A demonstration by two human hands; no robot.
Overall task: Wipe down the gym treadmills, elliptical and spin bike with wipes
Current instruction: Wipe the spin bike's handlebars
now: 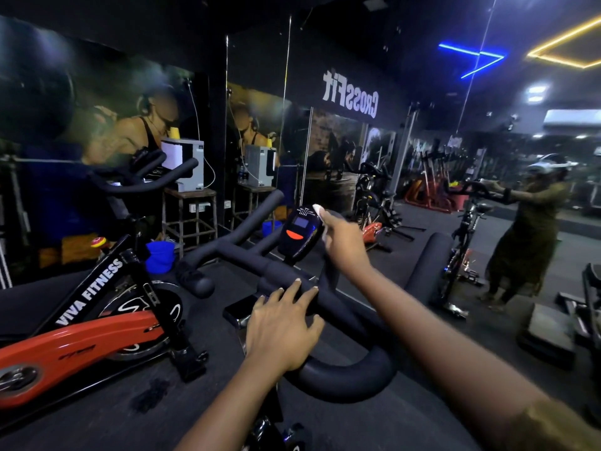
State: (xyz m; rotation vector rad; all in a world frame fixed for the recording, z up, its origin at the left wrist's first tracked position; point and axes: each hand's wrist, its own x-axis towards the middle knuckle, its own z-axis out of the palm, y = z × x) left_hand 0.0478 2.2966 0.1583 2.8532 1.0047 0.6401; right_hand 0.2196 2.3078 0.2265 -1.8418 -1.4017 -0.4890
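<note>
White wipe [318, 210], crumpled, pinched in right hand [344, 242] fingertips, touching the upper right edge of the black console [299, 232], which has a small screen and a red-orange button. Left hand [281, 327] fingers spread, laid over the black foam handlebar [341, 375] just below the console. Red VIVA FITNESS bike [81, 346] stands to the left.

"VIVA FITNESS" on red-black spin bike frame [89, 292], reversed CrossFit sign [350, 99] on wall [374, 73]
</note>
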